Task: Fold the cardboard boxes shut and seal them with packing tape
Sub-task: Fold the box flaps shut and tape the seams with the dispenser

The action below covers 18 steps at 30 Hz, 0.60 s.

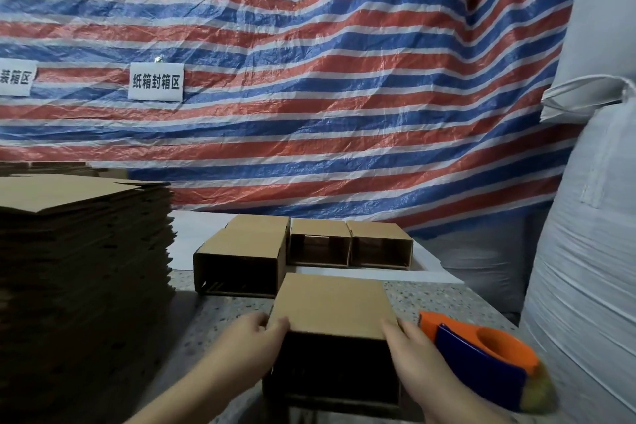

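1. Near cardboard box (332, 306), set up as an open sleeve on the speckled worktop (227, 313), its dark open end facing the person; no tape is visible on it, so the sealing appears not yet begun.
2. Left hand (254, 337) at the box's near left top corner, fingers curled over the edge and gripping it; presumably steadying the box.
3. Right hand (409, 344) at the near right top corner, fingers lying along the side wall; whether they clasp the edge or merely press it cannot be told; the paired hold likely keeps the sleeve square.
4. Orange-and-blue tape dispenser (481, 358), resting just right of the box, held by neither hand; placed within easy reach for taping.
5. Three further open boxes (309, 244), side by side behind the near box; seemingly awaiting closure.
6. Stack of flat cardboard blanks (82, 244), at left; the supply.
7. Striped tarpaulin (309, 79) with paper signs (156, 81); backdrop.
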Motion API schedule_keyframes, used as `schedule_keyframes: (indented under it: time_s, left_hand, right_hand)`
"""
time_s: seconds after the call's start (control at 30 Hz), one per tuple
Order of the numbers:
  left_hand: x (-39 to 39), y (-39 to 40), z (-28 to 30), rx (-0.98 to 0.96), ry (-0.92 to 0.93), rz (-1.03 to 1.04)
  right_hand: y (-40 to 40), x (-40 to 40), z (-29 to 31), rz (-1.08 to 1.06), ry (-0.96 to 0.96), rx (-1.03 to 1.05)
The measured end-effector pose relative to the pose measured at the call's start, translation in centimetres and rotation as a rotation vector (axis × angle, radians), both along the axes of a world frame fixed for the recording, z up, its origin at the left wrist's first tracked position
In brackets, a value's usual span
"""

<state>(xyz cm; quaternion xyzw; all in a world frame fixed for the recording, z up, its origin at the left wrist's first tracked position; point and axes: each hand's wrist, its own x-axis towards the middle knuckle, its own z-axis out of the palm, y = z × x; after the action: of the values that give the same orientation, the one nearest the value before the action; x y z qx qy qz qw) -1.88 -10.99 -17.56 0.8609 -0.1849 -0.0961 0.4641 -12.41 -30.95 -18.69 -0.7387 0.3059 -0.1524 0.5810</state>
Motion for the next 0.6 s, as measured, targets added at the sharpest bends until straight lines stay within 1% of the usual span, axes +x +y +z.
schedule_keyframes:
  time_s: [0.07, 0.13, 0.2, 0.27, 0.37, 0.43, 0.5, 0.53, 0.6]
  left_hand:
    - [0.7, -1.1, 0.2, -0.043, -0.113, 0.012]
    - [2.2, -2.4, 0.9, -0.089, -0.184, 0.036]
    - [4.5, -3.9, 1.6, -0.069, -0.281, 0.071]
    - [7.0, -5.3, 2.2, 0.002, -0.358, 0.048]
    - [10.9, -7.2, 2.3, 0.123, -0.391, -0.052]
    - [13.5, -8.1, 2.1, 0.275, -0.511, -0.064]
    - [15.9, -8.8, 1.7, 0.447, -0.681, -0.032]
    - [16.9, -9.0, 1.4, 0.512, -0.740, -0.012]
    - [18.5, -9.3, 0.6, 0.581, -0.823, 0.016]
  right_hand:
    - [-0.1, 1.0, 0.7, -0.013, -0.060, -0.032]
    - [-0.8, 2.5, 1.6, -0.043, -0.145, -0.051]
    - [-1.9, 4.6, 2.3, -0.073, -0.206, -0.071]
    - [-3.0, 6.9, 2.9, -0.093, -0.240, -0.080]
    - [-5.1, 10.6, 3.6, -0.102, -0.262, -0.078]
    - [-6.4, 12.7, 3.7, -0.083, -0.233, -0.068]
    - [-7.5, 14.6, 3.4, -0.065, -0.206, -0.067]
    - [-8.0, 15.6, 3.2, -0.055, -0.199, -0.066]
    - [-8.8, 17.3, 2.4, -0.036, -0.183, -0.056]
